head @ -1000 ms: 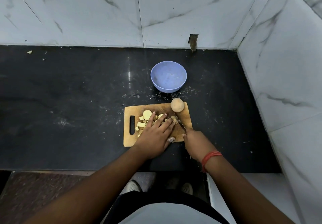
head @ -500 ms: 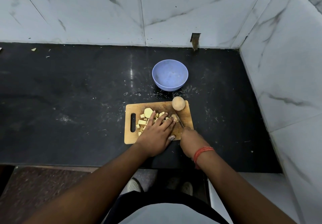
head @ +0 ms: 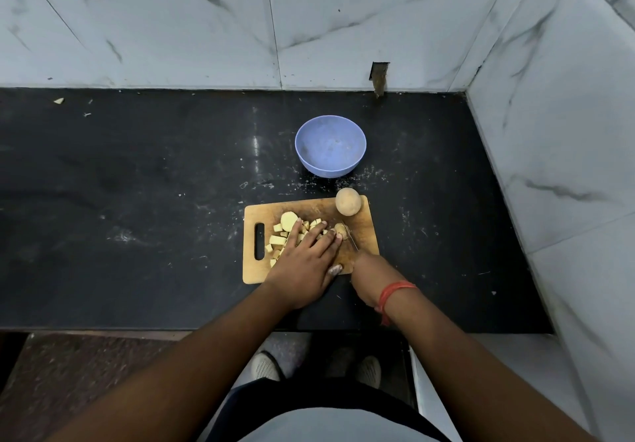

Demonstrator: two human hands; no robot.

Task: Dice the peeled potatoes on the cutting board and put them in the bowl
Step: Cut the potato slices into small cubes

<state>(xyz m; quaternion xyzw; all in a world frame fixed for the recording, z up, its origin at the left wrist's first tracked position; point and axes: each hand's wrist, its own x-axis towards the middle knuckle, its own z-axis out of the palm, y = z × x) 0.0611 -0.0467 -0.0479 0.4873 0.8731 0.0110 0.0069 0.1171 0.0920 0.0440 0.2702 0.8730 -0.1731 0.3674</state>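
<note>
On the cutting board (head: 364, 232), left hand (head: 302, 270) lies flat over potato pieces (head: 280, 235).

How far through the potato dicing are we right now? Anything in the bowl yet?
Done: a pile of diced pieces lies on the cutting board. In hand: the left hand holds down a small potato piece while the right hand grips the knife beside it. Left: the whole potato at the board's far corner is uncut, and the blue bowl looks empty, so no pieces are moved yet.

The right hand (head: 369, 278) hides the knife (head: 352, 239) handle.
</note>
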